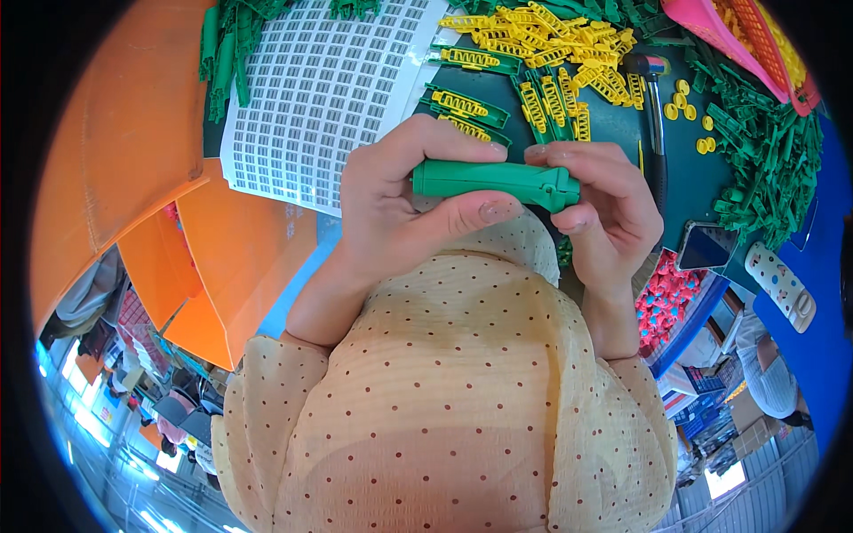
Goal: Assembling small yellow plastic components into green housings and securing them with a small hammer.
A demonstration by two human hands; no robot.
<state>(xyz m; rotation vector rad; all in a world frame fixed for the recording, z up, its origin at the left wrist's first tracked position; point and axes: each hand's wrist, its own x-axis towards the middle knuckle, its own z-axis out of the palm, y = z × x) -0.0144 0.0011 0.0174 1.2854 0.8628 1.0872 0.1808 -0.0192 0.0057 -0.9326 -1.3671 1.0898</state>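
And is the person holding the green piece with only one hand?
No, the left hand grips one end of the green piece and the right hand holds the other.

To my left a big orange surface [115, 107] flanks the dark green worktable [697, 194]; a blue surface [828, 266] edges its right. Farther off, lights [147, 471] glare at left, and a bright window [725, 481] breaks a grey ribbed wall [766, 471] at right.

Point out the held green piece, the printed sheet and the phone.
green piece [480, 180]: head view, middle of its long side
printed sheet [322, 93]: head view, middle of its face
phone [707, 247]: head view, dark screen
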